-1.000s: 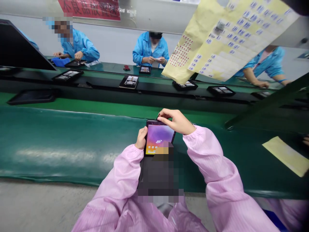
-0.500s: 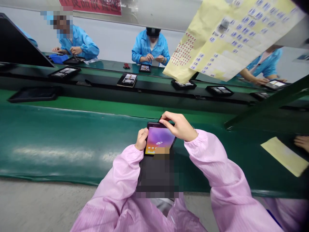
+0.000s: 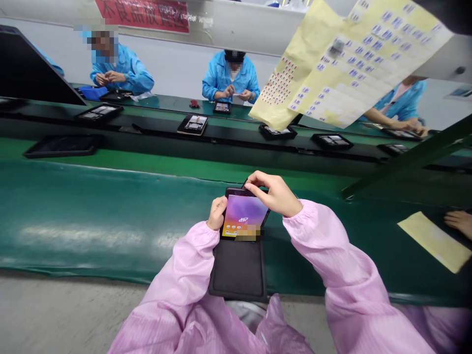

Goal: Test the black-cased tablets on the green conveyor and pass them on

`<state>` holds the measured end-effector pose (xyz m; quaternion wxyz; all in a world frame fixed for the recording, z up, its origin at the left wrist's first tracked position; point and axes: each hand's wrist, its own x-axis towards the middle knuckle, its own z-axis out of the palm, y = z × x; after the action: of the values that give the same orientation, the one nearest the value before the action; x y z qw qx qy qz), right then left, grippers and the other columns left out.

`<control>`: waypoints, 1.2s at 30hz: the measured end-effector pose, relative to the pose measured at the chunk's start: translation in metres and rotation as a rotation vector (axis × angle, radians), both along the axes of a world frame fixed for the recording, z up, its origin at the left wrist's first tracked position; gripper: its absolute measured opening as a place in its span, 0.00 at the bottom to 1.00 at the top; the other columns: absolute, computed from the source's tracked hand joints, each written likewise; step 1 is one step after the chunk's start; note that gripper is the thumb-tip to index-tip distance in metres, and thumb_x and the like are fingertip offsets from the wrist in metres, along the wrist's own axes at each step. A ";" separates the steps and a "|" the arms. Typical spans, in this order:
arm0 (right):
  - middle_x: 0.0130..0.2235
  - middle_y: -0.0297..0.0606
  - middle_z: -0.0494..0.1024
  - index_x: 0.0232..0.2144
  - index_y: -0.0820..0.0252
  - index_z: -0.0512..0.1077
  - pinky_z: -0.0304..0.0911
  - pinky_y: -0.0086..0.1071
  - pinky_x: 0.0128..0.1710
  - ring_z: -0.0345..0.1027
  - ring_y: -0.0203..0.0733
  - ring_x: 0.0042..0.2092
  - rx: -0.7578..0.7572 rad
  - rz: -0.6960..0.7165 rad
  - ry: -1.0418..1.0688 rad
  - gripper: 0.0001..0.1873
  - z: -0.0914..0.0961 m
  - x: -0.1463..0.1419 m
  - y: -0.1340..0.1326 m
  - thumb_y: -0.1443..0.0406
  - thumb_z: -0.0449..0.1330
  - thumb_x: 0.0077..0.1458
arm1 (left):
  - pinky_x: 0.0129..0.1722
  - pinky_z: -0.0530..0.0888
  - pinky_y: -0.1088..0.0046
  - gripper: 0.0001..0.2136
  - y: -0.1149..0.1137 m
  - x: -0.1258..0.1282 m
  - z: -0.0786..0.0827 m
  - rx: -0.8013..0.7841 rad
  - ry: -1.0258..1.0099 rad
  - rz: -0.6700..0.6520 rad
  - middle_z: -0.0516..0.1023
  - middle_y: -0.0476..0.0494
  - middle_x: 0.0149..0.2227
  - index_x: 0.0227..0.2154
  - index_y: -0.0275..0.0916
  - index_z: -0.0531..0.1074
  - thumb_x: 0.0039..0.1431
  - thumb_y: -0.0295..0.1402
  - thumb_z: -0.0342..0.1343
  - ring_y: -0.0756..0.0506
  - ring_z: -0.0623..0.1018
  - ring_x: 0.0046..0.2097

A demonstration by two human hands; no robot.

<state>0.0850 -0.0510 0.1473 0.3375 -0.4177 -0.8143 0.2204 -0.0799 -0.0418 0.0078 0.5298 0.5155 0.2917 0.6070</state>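
A tablet [image 3: 246,212] with a lit purple-to-yellow home screen sits in a black folio case [image 3: 239,269], whose cover lies folded down toward my lap. My left hand [image 3: 217,212] grips the left edge of the tablet, thumb at the front. At the top edge, my right hand [image 3: 272,191] is closed in a pinch on a thin black piece [image 3: 245,182]; I cannot tell whether it belongs to the case. The fingers hide the tablet's upper right corner. A blurred patch covers the lower right of the screen.
A green-covered bench [image 3: 110,216] runs across. Behind it, a black conveyor [image 3: 228,135] carries several open devices. Yellow label sheets [image 3: 332,73] hang at upper right, a monitor [image 3: 33,69] at left. Across sit co-workers in blue. A neighbour's hand [image 3: 459,222] is near a yellow sheet [image 3: 435,241].
My hands and the tablet hold nearly the same position. The camera view has shifted slightly. Across the conveyor, the left co-worker's hands have come together, and the devices sit slightly further left.
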 end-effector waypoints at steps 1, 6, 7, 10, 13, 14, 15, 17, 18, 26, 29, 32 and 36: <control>0.29 0.34 0.73 0.30 0.58 0.67 0.63 0.29 0.33 0.67 0.36 0.30 0.009 -0.002 -0.016 0.09 0.001 -0.001 0.000 0.61 0.54 0.60 | 0.22 0.61 0.73 0.28 0.000 0.000 0.001 -0.005 0.006 0.004 0.69 0.47 0.17 0.17 0.35 0.70 0.55 0.58 0.50 0.51 0.65 0.20; 0.27 0.34 0.73 0.28 0.58 0.67 0.60 0.29 0.33 0.65 0.36 0.30 0.059 0.001 -0.091 0.09 0.004 -0.003 0.000 0.62 0.54 0.60 | 0.21 0.61 0.73 0.29 -0.002 0.000 0.003 -0.030 0.011 0.010 0.68 0.48 0.16 0.16 0.36 0.69 0.52 0.60 0.51 0.51 0.63 0.20; 0.27 0.34 0.74 0.27 0.58 0.67 0.60 0.29 0.33 0.65 0.36 0.30 0.056 0.004 -0.097 0.09 0.005 -0.002 0.000 0.63 0.54 0.59 | 0.21 0.61 0.73 0.29 -0.002 0.000 0.003 -0.033 0.002 0.011 0.68 0.48 0.16 0.16 0.36 0.69 0.52 0.60 0.51 0.52 0.63 0.20; 0.28 0.34 0.74 0.29 0.58 0.68 0.61 0.29 0.33 0.66 0.36 0.30 0.002 0.018 -0.074 0.08 0.004 -0.001 0.001 0.63 0.55 0.59 | 0.21 0.62 0.73 0.28 -0.002 0.000 0.003 -0.038 -0.019 -0.003 0.69 0.48 0.17 0.17 0.35 0.71 0.53 0.59 0.52 0.51 0.65 0.20; 0.32 0.35 0.75 0.32 0.59 0.68 0.64 0.29 0.36 0.69 0.36 0.32 -0.055 0.033 -0.011 0.06 0.001 0.000 0.001 0.62 0.56 0.58 | 0.22 0.63 0.72 0.28 -0.002 0.000 0.003 -0.041 -0.029 -0.014 0.71 0.46 0.18 0.20 0.34 0.74 0.53 0.59 0.52 0.51 0.66 0.20; 0.33 0.36 0.75 0.32 0.59 0.68 0.65 0.29 0.36 0.69 0.36 0.33 -0.060 0.032 0.000 0.06 0.000 0.001 0.001 0.62 0.56 0.58 | 0.22 0.63 0.72 0.28 -0.002 0.000 0.003 -0.042 -0.031 -0.015 0.72 0.46 0.19 0.21 0.34 0.74 0.53 0.59 0.52 0.51 0.67 0.21; 0.32 0.36 0.74 0.32 0.59 0.68 0.65 0.29 0.36 0.69 0.36 0.33 -0.056 0.028 0.003 0.06 0.000 0.000 0.001 0.61 0.56 0.58 | 0.23 0.64 0.72 0.28 -0.002 0.000 0.002 -0.043 -0.033 -0.016 0.72 0.46 0.19 0.21 0.33 0.74 0.53 0.59 0.52 0.50 0.67 0.21; 0.30 0.35 0.73 0.31 0.58 0.67 0.64 0.29 0.35 0.67 0.36 0.31 -0.035 0.014 -0.011 0.07 -0.001 0.000 0.001 0.61 0.55 0.59 | 0.23 0.64 0.72 0.28 -0.002 0.000 0.002 -0.049 -0.037 -0.022 0.73 0.45 0.20 0.21 0.33 0.74 0.53 0.58 0.52 0.51 0.67 0.21; 0.29 0.34 0.73 0.31 0.58 0.66 0.64 0.29 0.35 0.66 0.35 0.31 -0.024 0.007 -0.020 0.07 0.000 -0.001 0.001 0.61 0.55 0.59 | 0.23 0.64 0.72 0.29 -0.002 0.000 0.003 -0.055 -0.038 -0.024 0.73 0.45 0.20 0.21 0.33 0.74 0.53 0.58 0.52 0.51 0.67 0.21; 0.28 0.33 0.72 0.29 0.57 0.66 0.61 0.30 0.35 0.66 0.36 0.30 0.021 0.013 -0.109 0.06 0.003 -0.003 0.003 0.64 0.53 0.59 | 0.22 0.61 0.72 0.28 -0.002 0.000 0.002 -0.072 -0.067 -0.012 0.69 0.47 0.17 0.18 0.34 0.71 0.51 0.59 0.54 0.51 0.65 0.20; 0.30 0.34 0.73 0.30 0.57 0.66 0.62 0.30 0.35 0.67 0.36 0.31 -0.021 0.033 -0.107 0.05 0.003 -0.002 0.003 0.65 0.53 0.58 | 0.23 0.61 0.73 0.27 -0.001 -0.001 0.000 -0.066 -0.061 -0.005 0.68 0.48 0.17 0.18 0.34 0.71 0.52 0.58 0.54 0.52 0.64 0.20; 0.35 0.36 0.74 0.35 0.58 0.66 0.65 0.30 0.36 0.70 0.36 0.32 -0.103 0.045 -0.040 0.04 0.005 -0.001 0.002 0.64 0.55 0.56 | 0.24 0.62 0.73 0.27 -0.001 0.000 -0.002 -0.065 -0.055 -0.012 0.69 0.48 0.18 0.18 0.34 0.71 0.53 0.58 0.54 0.51 0.65 0.21; 0.35 0.36 0.74 0.35 0.58 0.66 0.67 0.31 0.38 0.71 0.36 0.33 -0.123 0.042 -0.005 0.04 0.006 -0.001 0.002 0.66 0.56 0.54 | 0.24 0.63 0.72 0.28 -0.001 0.000 -0.003 -0.078 -0.050 -0.011 0.72 0.46 0.19 0.20 0.34 0.73 0.52 0.59 0.53 0.50 0.67 0.21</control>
<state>0.0836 -0.0495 0.1534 0.3043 -0.4211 -0.8086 0.2761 -0.0797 -0.0427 0.0051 0.5600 0.4809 0.2988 0.6049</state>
